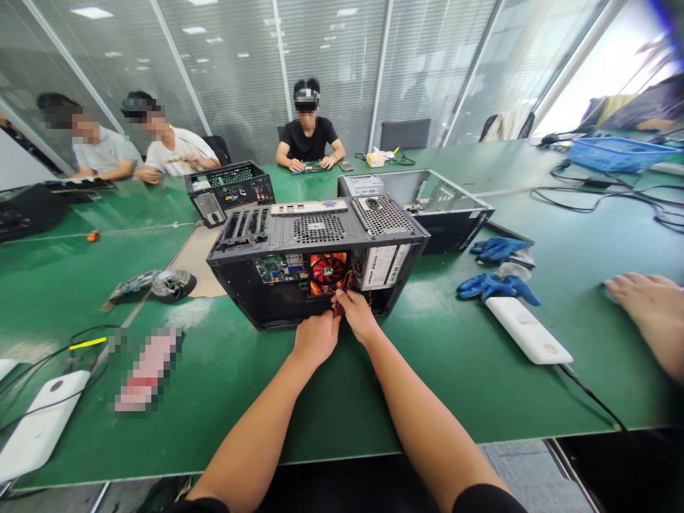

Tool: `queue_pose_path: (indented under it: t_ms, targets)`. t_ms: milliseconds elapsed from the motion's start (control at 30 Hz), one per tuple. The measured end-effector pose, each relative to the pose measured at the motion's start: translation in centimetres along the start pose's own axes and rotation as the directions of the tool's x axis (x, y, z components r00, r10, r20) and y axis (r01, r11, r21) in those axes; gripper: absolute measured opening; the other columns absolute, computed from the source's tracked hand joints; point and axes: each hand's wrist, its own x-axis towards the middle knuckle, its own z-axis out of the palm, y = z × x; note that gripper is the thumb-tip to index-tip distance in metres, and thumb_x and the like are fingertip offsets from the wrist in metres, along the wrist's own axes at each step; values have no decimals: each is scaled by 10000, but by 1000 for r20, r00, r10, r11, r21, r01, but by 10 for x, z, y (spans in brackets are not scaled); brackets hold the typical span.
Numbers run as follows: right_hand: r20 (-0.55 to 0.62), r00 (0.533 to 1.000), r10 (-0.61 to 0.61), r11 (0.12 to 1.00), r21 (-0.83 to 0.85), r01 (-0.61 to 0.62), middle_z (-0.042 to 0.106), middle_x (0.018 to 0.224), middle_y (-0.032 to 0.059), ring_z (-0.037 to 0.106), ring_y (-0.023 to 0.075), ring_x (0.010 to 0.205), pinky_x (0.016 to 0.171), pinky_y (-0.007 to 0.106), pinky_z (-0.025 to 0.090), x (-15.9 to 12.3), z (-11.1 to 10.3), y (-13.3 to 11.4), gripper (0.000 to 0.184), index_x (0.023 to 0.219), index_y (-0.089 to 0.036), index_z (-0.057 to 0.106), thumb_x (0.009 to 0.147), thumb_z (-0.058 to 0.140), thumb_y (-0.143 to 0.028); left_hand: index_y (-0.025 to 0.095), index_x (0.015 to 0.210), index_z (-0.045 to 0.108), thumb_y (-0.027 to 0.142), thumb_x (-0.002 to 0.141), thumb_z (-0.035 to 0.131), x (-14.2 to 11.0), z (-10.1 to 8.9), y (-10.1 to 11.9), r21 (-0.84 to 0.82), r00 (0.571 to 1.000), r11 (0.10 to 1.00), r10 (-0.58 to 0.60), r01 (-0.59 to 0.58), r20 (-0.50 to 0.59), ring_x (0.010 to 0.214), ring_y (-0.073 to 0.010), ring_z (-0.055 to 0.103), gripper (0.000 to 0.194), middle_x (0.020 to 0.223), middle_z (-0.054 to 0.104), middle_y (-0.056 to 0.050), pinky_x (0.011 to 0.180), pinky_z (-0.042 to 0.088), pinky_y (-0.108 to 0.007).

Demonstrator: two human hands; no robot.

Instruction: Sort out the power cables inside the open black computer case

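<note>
A black computer case [235, 303] lies on its side edge before me, its open side facing me and its ports and vents on top. Inside it show a green motherboard [278, 269], a red-and-black cooling fan [328, 271] and a labelled power supply [383, 266]. Just below the fan, my left hand [315, 336] and my right hand [357, 313] meet at the opening. Both are closed, pinching a small red-and-black piece [338, 308]; fingers mostly hide it, so its kind is unclear. Thin cables hang beside the power supply.
Two more cases [454, 228] [229, 187] stand behind. Blue gloves [499, 285] and a white power strip [529, 331] lie right, near another person's hand [649, 313]. At left are a camouflage cap [171, 285] and another white strip [45, 427]. Several people sit around the table.
</note>
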Motion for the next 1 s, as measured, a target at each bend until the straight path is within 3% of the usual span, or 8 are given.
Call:
queue_pose_path:
  t_ms: [100,233,400,533,733,1000]
  targets:
    - [5,1000,-7,1000,11,7,618,637,22,542,162,598,600,298,408,1,-1,2,408,708,-176,651,746,623,-582,177,841,612,339,958,349,4,-1,-2,-193,999,980,50,-45,20,746,-212,642,330,787,674,-81,674,414,-289]
    - [8,1000,8,998,66,-8,649,709,43,568,169,659,631,299,420,2,-2,3,414,772,-161,683,736,641,-571,171,702,551,348,941,338,9,-1,-5,-495,990,868,93,-29,104,606,-146,534,366,600,547,2,573,351,-242]
    - [1,1000,18,994,106,-18,658,720,45,573,168,669,648,303,429,3,-2,3,422,792,-156,692,713,667,-570,175,690,518,399,931,325,9,0,-6,-616,983,788,102,14,153,554,-129,471,381,533,452,40,543,323,-231]
    - [3,1000,18,997,72,-18,629,653,26,561,168,631,623,302,421,3,-2,3,400,716,-167,663,722,658,-567,173,697,539,367,931,341,8,-1,-5,-540,990,841,89,-16,110,613,-148,532,362,601,543,8,579,339,-244]
    - [-13,1000,5,1000,15,-5,609,613,17,545,162,596,601,298,412,2,0,2,367,688,-172,637,750,637,-533,177,806,606,327,954,344,6,1,-2,-261,997,964,61,-48,45,771,-225,654,336,800,689,-86,681,407,-292]
    - [-44,999,-7,1000,-13,6,610,607,17,534,160,578,578,295,399,-1,3,-2,358,689,-173,631,755,621,-525,179,996,621,376,974,296,1,1,2,16,1000,1000,6,-6,28,820,-302,689,381,887,711,-146,698,469,-359]
